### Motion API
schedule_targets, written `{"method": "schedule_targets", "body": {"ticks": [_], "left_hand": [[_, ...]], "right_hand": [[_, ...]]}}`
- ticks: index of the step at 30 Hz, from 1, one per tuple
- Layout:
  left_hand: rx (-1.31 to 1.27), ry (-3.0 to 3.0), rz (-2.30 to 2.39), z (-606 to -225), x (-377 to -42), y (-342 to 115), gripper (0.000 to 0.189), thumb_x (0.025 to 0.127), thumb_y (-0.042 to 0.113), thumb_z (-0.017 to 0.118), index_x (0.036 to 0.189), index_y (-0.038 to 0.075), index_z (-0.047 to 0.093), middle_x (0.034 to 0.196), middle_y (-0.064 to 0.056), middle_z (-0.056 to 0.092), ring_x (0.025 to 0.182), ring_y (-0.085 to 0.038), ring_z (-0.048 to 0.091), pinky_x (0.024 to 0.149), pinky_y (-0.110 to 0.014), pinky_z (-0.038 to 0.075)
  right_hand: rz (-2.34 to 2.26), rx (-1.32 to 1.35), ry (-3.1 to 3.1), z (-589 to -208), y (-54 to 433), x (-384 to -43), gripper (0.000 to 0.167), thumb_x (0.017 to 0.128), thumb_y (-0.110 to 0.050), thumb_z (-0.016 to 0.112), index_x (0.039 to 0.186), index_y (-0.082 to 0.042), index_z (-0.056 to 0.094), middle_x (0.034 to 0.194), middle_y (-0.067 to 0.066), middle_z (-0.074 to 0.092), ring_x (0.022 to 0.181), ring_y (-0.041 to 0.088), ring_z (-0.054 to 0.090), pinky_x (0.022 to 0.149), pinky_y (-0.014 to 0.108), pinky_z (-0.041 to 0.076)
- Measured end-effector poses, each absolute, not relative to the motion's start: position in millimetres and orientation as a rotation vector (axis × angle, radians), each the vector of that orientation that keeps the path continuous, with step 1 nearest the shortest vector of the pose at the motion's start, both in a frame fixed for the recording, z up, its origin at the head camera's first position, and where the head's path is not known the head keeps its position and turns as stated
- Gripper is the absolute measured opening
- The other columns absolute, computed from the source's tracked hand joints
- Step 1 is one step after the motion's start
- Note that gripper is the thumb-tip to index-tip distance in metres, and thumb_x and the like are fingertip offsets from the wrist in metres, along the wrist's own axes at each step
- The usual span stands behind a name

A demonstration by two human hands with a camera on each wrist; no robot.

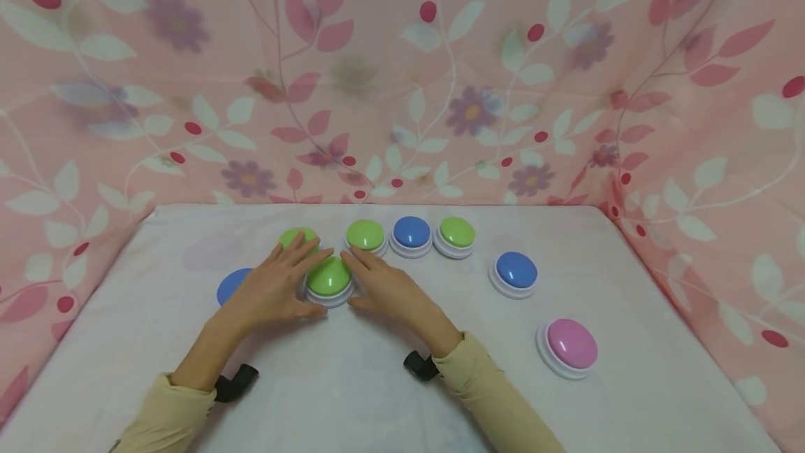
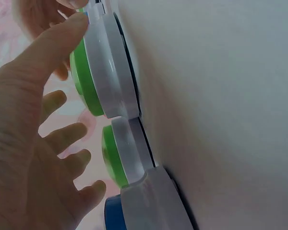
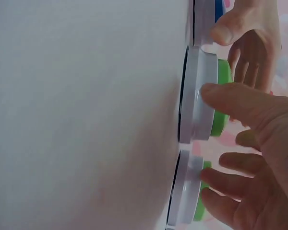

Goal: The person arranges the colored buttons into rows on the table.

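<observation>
A green push button on a white round base stands between my two hands in the head view. To its left is my left hand, thumb low beside the base and fingers spread toward the far side. My right hand flanks it on the other side, fingers extended. In the right wrist view the right thumb overlaps the side of the white base. From the left wrist, the left thumb appears near the base's upper end. Partly covered by the left hand are a blue button and another green button.
Behind the right hand stand a green button, a blue button and another green one. Farther right are a blue button and a pink button. A floral curtain borders the white-covered table.
</observation>
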State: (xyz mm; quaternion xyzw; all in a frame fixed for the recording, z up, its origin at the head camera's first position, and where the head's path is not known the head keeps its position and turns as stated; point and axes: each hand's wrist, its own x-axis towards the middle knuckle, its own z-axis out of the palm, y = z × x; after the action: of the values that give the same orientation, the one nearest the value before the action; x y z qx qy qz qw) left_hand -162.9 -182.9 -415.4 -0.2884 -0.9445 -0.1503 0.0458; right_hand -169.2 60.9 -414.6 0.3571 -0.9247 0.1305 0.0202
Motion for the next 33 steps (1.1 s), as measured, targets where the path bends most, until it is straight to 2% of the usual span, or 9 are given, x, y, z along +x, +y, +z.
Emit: {"method": "schedule_targets", "body": {"ticks": [6, 13, 21, 26, 33], "left_hand": [[-0.862, -2.890, -0.415, -419.0, -162.9, -180.5, 0.090, 0.072, 0.045, 0.085, 0.149, 0.019, 0.045, 0.154, -0.015, 0.042, 0.148, -0.040, 0.022, 0.115, -0.064, 0.018], [-0.888, -2.876, -0.373, -422.4, -162.7, -178.9, 0.081, 0.076, 0.039, 0.083, 0.147, 0.018, 0.049, 0.146, -0.014, 0.051, 0.146, -0.041, 0.025, 0.116, -0.062, 0.019], [-0.896, -2.857, -0.381, -422.7, -162.7, -178.4, 0.080, 0.075, 0.036, 0.085, 0.145, 0.017, 0.051, 0.143, -0.016, 0.054, 0.145, -0.043, 0.027, 0.115, -0.060, 0.023], [-0.901, -2.856, -0.447, -424.6, -163.4, -179.5, 0.078, 0.077, 0.036, 0.085, 0.145, 0.017, 0.052, 0.143, -0.016, 0.054, 0.147, -0.038, 0.027, 0.117, -0.058, 0.022], [-0.913, -2.836, -0.464, -423.5, -163.0, -178.5, 0.075, 0.079, 0.039, 0.082, 0.145, 0.017, 0.052, 0.144, -0.018, 0.052, 0.143, -0.037, 0.036, 0.115, -0.057, 0.027]], "right_hand": [[0.379, 1.062, -2.942, -416.4, 49.6, -170.8, 0.077, 0.091, -0.028, 0.072, 0.153, -0.005, 0.033, 0.156, 0.011, 0.038, 0.141, 0.022, 0.041, 0.108, 0.035, 0.042], [0.428, 1.057, -2.931, -421.1, 39.2, -169.3, 0.070, 0.091, -0.024, 0.070, 0.151, -0.003, 0.038, 0.151, 0.014, 0.045, 0.122, 0.025, 0.060, 0.097, 0.035, 0.051], [0.538, 1.037, -2.948, -423.8, 38.8, -168.7, 0.070, 0.094, -0.023, 0.068, 0.152, -0.002, 0.036, 0.153, 0.016, 0.042, 0.124, 0.027, 0.059, 0.103, 0.035, 0.047], [0.560, 1.046, -2.939, -423.7, 39.7, -168.7, 0.069, 0.094, -0.023, 0.067, 0.152, -0.003, 0.036, 0.154, 0.013, 0.042, 0.124, 0.026, 0.059, 0.103, 0.034, 0.047], [0.580, 1.036, -2.958, -423.0, 41.2, -169.1, 0.070, 0.095, -0.025, 0.066, 0.153, -0.004, 0.033, 0.155, 0.013, 0.040, 0.128, 0.026, 0.056, 0.105, 0.035, 0.045]]}}
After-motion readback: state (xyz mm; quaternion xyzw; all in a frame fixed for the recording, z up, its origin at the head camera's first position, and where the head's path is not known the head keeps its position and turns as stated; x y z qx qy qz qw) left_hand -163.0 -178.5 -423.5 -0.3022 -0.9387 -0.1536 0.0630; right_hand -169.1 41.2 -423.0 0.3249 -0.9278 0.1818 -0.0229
